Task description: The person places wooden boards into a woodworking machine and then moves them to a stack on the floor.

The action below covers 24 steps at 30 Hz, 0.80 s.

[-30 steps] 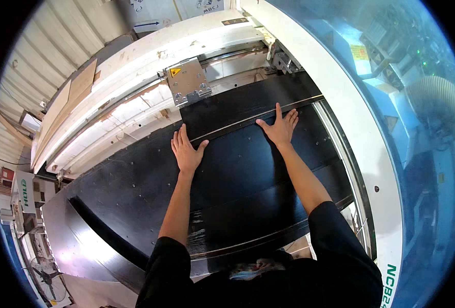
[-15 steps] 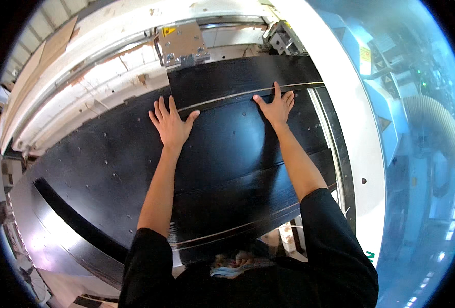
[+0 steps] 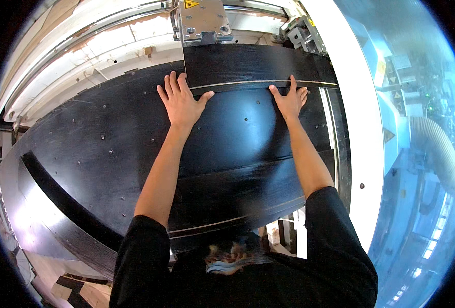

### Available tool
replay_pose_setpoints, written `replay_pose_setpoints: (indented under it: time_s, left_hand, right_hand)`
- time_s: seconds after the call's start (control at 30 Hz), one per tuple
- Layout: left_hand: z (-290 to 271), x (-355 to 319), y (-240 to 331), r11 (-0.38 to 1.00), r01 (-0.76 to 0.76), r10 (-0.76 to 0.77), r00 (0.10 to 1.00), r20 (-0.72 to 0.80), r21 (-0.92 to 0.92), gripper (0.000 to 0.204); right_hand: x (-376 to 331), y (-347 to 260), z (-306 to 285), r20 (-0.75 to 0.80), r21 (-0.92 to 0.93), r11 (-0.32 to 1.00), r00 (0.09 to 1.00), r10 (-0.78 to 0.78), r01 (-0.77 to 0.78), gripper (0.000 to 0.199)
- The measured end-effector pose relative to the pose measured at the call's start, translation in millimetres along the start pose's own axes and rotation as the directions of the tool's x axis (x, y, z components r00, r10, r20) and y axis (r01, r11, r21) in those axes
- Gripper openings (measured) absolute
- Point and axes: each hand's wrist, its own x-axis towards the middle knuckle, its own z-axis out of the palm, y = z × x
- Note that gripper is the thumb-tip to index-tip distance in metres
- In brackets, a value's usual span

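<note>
A black board [image 3: 258, 64] with a pale edge line facing me lies on the dark machine bed, at the far side. My left hand [image 3: 183, 105] rests at its near left corner, fingers spread and thumb along the near edge. Farther right, my right hand [image 3: 289, 101] is at the same edge, its index finger reaching onto the board and its thumb stretched out. Neither hand grips anything. Beyond the board's left end, a metal block [image 3: 204, 23] with a yellow warning label sits close to its far edge. A second black board [image 3: 227, 190] lies nearer my body.
A black strip [image 3: 68, 200] curves across the bed at left. A metal fixture [image 3: 304, 36] stands at the far right corner. Pale rails [image 3: 329, 123] and a white machine frame [image 3: 365, 154] run along the right, with a ribbed hose [image 3: 435, 149] behind blue transparent sheeting.
The view has shifted, so the bed and metal block sit higher in the picture. Both hands stay spread along the far board's near edge, in much the same place on it.
</note>
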Motion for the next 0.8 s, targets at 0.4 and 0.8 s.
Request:
replay_pose_setpoints:
  time_s: [0.4,0.8]
  left_hand:
    - [-7,-2,6,0.996,0.068,-0.066,0.997,0.028,-0.056,0.101]
    - [-17,1,21,0.997,0.03,-0.029,1.0,0.011,-0.066,0.103]
  right_hand:
    - [-2,0,-5,0.004,-0.003,1.0,1.0,0.001,-0.001,0.113]
    - [-23,18,-23,-0.096,0.188,0.971,0.987,-0.13,0.146,0.092]
